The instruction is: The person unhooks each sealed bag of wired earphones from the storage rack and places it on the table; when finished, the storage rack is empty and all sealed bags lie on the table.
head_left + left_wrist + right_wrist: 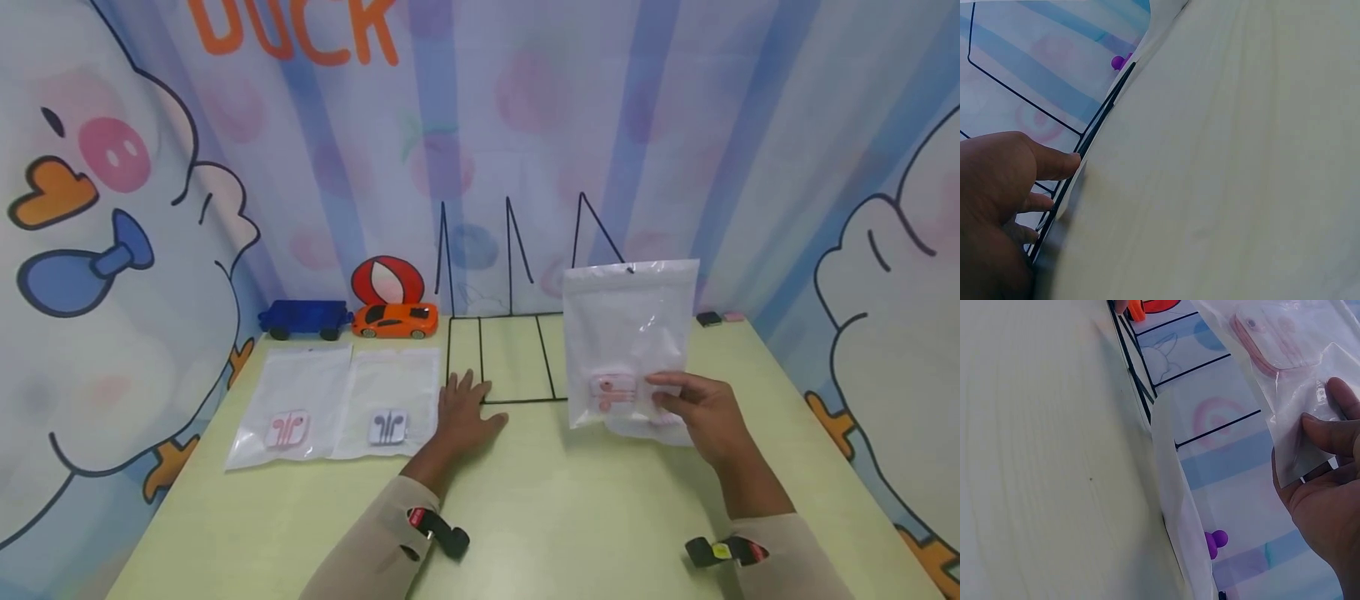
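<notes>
My right hand (708, 417) pinches the lower right corner of a white plastic pouch (630, 321) between thumb and fingers. Pink earphones in a clear case (613, 390) show through its lower part. The pouch's top hole meets the tip of a slanting prong on the black wire rack (517, 402); whether it hangs there I cannot tell. Another pouch (641, 430) is mostly hidden behind it. Spread out, my left hand (459, 417) rests at the rack's front left, its fingers (1060, 165) touching the base wire in the left wrist view.
Two flat pouches lie at left, one with pink earphones (287, 429), the other with grey earphones (387, 427). Behind them stand a blue toy wagon (307, 318), an orange toy car (396, 320) and a red-and-white ball shape (387, 280). Small black (708, 319) and pink blocks (733, 317) sit back right.
</notes>
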`<state>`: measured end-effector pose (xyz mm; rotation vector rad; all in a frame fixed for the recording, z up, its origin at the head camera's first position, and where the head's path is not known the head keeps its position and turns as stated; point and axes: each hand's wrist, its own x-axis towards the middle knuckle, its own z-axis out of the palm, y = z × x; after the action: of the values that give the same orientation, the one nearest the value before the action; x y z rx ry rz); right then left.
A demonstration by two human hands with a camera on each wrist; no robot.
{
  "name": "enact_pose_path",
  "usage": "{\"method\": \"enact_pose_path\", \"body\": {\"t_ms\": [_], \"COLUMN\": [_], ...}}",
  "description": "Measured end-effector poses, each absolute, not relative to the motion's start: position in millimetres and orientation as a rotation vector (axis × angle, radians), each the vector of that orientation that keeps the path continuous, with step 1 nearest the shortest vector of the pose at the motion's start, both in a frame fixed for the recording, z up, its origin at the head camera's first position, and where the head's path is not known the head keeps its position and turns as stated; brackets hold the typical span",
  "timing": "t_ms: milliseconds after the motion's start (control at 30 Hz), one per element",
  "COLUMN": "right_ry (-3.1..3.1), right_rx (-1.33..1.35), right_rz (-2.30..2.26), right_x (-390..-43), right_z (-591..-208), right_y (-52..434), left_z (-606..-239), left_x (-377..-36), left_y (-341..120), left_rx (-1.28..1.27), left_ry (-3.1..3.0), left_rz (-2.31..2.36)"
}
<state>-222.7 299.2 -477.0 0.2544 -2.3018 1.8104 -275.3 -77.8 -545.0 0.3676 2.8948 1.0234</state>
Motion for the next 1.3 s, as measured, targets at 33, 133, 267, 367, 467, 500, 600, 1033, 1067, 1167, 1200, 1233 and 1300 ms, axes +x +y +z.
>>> {"method": "enact_pose_path", "body": {"t_ms": [33,133,267,367,467,500,600,1033,1067,1167,1200,1233,1300], "right_ry": [-2.295,-2.265,-2.243,-2.311,-2.393,-2.407,-2.413,-2.298,-2.245,-2.163,-2.153,-2.132,-2.106], "right_rx": [0.258,0.280,0.290,0.248,0.192,0.184,0.198,0.191,0.194,0.187,0.178,0.170,0.162], "right_rz": [1.804,1.811,1.860,1.783,1.674,1.656,1.662,1.870,1.942,2.067,2.089,2.130,2.203], "right_x": [-221.6,-218.5,-215.5,-213.6,-210.9,-210.2,-209.6,-204.8,-204.0,-202.7,-202.4,-202.4,-202.4], "right_z": [-476.5,-475.6,-475.2,-477.2,-480.5,-482.4,-487.0,-501.9,-503.2,-506.3,-507.1,-508.3,-510.6], "right_y": [299.1,298.8,300.2,304.8,311.8,314.3,320.3,368.5,372.8,386.0,390.1,394.3,402.6], "left_z": [-545.2,-545.3,-545.7,-545.2,-544.4,-544.5,-545.5,-544.2,-544.7,-545.6,-545.3,-545.2,-544.7], "left_x": [-275.7,-276.0,-276.4,-276.5,-276.1,-275.8,-276.7,-277.3,-277.0,-276.8,-276.6,-276.5,-276.2], "left_y": [-77.9,-77.8,-77.8,-77.5,-77.1,-76.9,-77.0,-78.1,-78.1,-77.9,-77.7,-77.5,-77.3], "left_rx": [0.367,0.362,0.363,0.365,0.364,0.363,0.359,0.380,0.380,0.381,0.381,0.382,0.385], "left_ry": [2.899,2.896,2.895,2.901,2.894,2.890,2.886,2.903,2.902,2.901,2.900,2.903,2.906], "left_rz": [1.021,1.027,1.029,1.030,1.034,1.036,1.030,1.034,1.031,1.031,1.033,1.033,1.036]}}
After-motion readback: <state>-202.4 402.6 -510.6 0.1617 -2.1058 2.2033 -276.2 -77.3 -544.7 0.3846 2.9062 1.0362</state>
